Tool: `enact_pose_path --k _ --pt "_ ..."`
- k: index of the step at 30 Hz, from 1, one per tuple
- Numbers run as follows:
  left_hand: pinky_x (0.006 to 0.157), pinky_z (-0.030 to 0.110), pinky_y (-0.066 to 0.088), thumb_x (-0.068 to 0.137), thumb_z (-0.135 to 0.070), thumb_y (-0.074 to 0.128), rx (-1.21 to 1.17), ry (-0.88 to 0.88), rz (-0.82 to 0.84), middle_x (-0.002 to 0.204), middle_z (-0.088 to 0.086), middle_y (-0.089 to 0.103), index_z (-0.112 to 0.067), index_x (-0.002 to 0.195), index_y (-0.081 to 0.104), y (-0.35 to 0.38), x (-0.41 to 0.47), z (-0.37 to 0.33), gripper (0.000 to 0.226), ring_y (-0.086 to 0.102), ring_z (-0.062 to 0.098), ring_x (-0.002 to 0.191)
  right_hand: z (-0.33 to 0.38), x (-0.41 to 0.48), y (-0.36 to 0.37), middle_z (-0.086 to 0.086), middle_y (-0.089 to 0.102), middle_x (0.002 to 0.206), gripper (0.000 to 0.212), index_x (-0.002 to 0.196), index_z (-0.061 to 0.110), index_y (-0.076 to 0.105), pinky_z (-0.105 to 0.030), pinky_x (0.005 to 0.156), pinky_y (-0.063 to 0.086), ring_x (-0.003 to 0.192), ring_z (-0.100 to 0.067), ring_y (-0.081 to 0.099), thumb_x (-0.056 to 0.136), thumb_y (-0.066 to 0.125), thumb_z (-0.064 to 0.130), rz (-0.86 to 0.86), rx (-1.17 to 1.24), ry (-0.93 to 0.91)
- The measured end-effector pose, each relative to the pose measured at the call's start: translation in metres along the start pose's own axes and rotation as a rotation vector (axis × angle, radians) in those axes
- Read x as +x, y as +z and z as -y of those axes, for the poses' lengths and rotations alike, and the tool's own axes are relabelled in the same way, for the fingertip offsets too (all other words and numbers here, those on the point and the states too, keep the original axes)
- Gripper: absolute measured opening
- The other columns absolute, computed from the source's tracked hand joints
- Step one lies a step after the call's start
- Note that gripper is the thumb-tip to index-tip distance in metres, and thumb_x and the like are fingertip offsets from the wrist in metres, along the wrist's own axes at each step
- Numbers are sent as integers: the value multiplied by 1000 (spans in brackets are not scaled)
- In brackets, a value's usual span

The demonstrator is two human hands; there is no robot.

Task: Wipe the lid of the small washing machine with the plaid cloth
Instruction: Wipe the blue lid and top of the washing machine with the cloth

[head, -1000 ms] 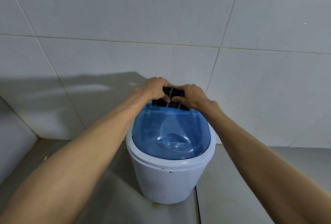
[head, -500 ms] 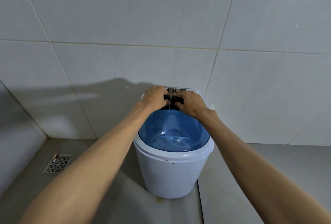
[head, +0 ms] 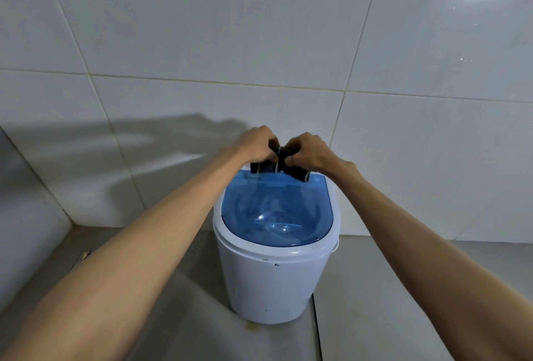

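Both hands, left (head: 256, 145) and right (head: 310, 153), clenched the bunched cloth (head: 278, 166) at the far edge of the lid (head: 274, 213), and I judged that pressing hard there could tip the light washer (head: 272, 282) or flip the lid up.
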State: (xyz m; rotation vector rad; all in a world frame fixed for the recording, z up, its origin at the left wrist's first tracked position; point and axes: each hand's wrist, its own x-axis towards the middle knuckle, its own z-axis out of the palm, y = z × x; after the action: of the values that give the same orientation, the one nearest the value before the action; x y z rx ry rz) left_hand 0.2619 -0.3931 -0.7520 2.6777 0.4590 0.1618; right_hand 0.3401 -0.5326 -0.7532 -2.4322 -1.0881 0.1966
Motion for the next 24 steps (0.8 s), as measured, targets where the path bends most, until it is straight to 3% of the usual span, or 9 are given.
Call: enact_pose_path --k 4,8,10,13,18,22,24 --pt "83 33 53 83 -8 66 -42 46 -237 106 6 75 -20 113 74 -14 18 -1 33 67 27 99 3 22 -12 -13 73 102 34 112 12 70 -42 83 54 92 -31 66 80 60 9 -187 12 -61" --pt "80 26 46 80 -8 76 -116 -43 -4 113 6 72 -20 118 71 8 31 18 40 66 24 103 -13 31 13 -12 71 109 37 123 17 66 -36 85 52 98 -29 65 87 63 21 53 -22 31" --pt "89 29 49 79 -11 77 -107 -73 62 120 6 70 -22 128 66 23 34 28 51 64 25 109 -23 31 29 -11 68 113 41 129 18 60 -31 79 48 95 -27 62 88 63 24 135 -37 61" --pt "93 32 51 79 -15 79 -144 -78 44 122 5 69 -25 131 63 33 36 34 55 64 25 109 -26 32 42 -9 68 116 45 132 18 57 -30 78 44 102 -31 62 88 63 24 42 -79 36" --pt "99 36 49 73 -14 81 -101 -97 -101 124 6 69 -17 124 68 43 29 30 53 63 26 115 -17 24 54 -15 70 101 32 112 8 63 -36 75 47 94 -36 63 81 60 13 -118 -122 55" --pt "72 34 53 76 -8 68 -90 -114 -198 93 10 73 -8 96 72 50 16 22 21 68 30 90 -11 18 59 -17 69 96 29 107 4 63 -37 71 50 88 -36 63 79 56 7 -178 -67 115" --pt "69 35 52 77 -5 65 -117 -127 -241 92 11 73 -10 98 73 53 9 18 23 68 30 88 -7 16 62 -18 68 98 27 106 2 62 -35 68 47 90 -36 63 80 56 6 -194 -51 151"
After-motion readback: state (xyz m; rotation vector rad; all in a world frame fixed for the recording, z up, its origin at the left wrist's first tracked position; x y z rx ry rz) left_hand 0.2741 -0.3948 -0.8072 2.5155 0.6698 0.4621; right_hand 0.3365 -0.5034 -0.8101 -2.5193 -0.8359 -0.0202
